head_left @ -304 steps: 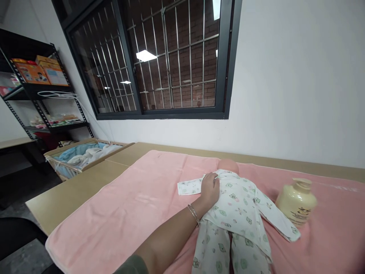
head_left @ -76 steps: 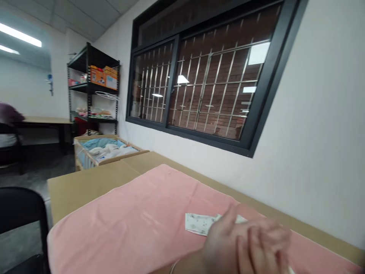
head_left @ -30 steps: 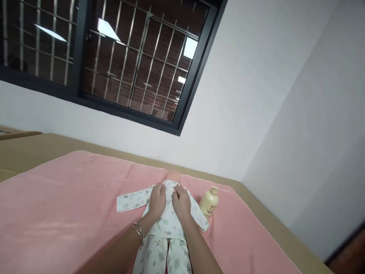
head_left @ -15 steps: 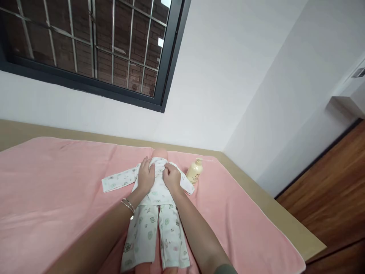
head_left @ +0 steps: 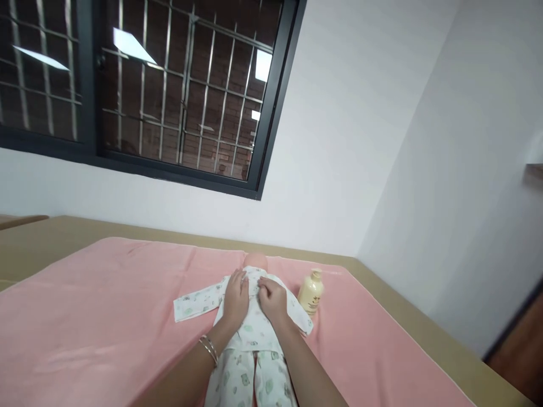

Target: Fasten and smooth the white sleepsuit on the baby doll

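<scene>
A baby doll lies on its back, dressed in a white long-sleeved shirt and matching trousers with small prints. My left hand rests along the left side of the chest, fingers stretched out over the fabric. On the other side of the chest my right hand has its fingers curled, thumb against them, closed on the shirt near the collar. One sleeve spreads flat to the left; the other slants down past my right wrist. The doll's lower legs are out of view.
A cream bottle stands right of the doll, close to the sleeve. Beneath everything lies a pink blanket on a tan tabletop. A white wall and a barred window rise behind.
My view has tilted up and shifted left, so doll, hands and bottle sit lower and further right in the picture. Both hands keep nearly the same places on the shirt.
</scene>
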